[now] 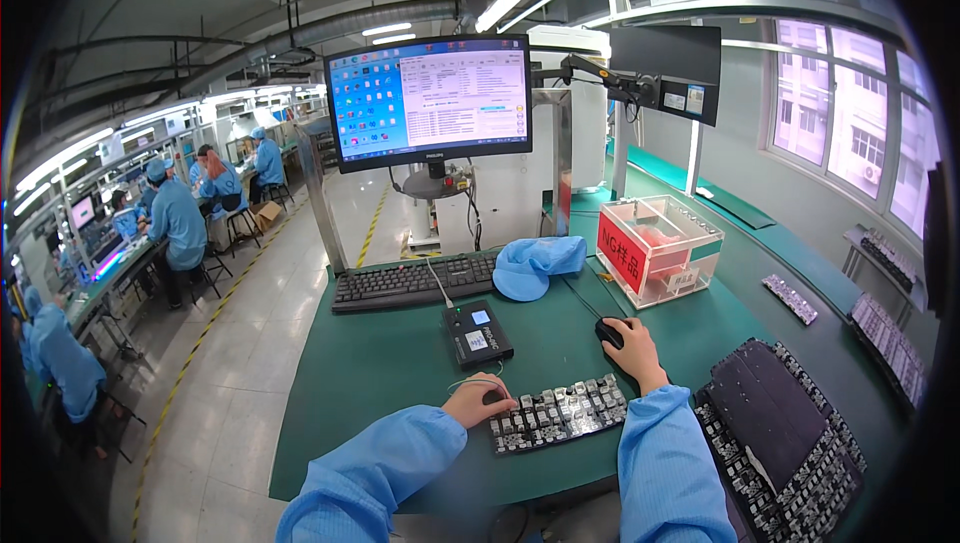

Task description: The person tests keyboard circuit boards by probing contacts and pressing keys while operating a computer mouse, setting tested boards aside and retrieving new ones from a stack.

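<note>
A keyboard without its keycaps (560, 413), with pale switches in rows, lies on the green table in front of me. My left hand (478, 403) is closed at its upper left corner, thumb and fingers pinching the edge; a thin cable loops past the knuckles. To the right, my right hand (634, 351) rests over a black computer mouse (608, 331), fingers around it. Just beyond my left hand sits a small black box (478, 335) with a lit little screen and a cable plugged into its far side.
Behind the box are a black keyboard (415, 283), a blue cap (538, 268) and a lit monitor (430, 103). A clear box with a red label (660, 251) stands at right. Stacked keyboard parts under a dark sheet (768, 413) lie near my right arm. Co-workers (180, 218) sit far left.
</note>
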{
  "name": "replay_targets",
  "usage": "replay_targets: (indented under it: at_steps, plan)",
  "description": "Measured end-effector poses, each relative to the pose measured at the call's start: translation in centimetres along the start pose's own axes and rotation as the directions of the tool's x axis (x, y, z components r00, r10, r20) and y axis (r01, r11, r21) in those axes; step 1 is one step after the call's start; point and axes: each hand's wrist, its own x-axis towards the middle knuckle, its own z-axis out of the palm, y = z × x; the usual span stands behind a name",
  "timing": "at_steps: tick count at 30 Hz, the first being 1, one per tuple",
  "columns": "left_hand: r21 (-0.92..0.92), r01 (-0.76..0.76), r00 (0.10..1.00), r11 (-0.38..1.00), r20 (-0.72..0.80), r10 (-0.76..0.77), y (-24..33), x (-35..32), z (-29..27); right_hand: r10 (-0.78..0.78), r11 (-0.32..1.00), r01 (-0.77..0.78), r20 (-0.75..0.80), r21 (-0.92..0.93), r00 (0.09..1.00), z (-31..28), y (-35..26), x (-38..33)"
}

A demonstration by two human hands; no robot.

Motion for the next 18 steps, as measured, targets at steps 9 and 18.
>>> replay_targets:
  at_steps: [9,18]
  plan:
    - [0.014,0.002,1.0,1.0,-0.001,-0.002,-0.15,-0.02,0.03,0.013,1.0,-0.013,0.012,0.005,1.0,-0.77,-0.97,-0.14]
    - [0.02,-0.009,1.0,1.0,-0.007,0.009,-0.32,0.05,0.13,0.003,1.0,-0.003,-0.005,0.007,1.0,-0.49,-0.56,-0.11]
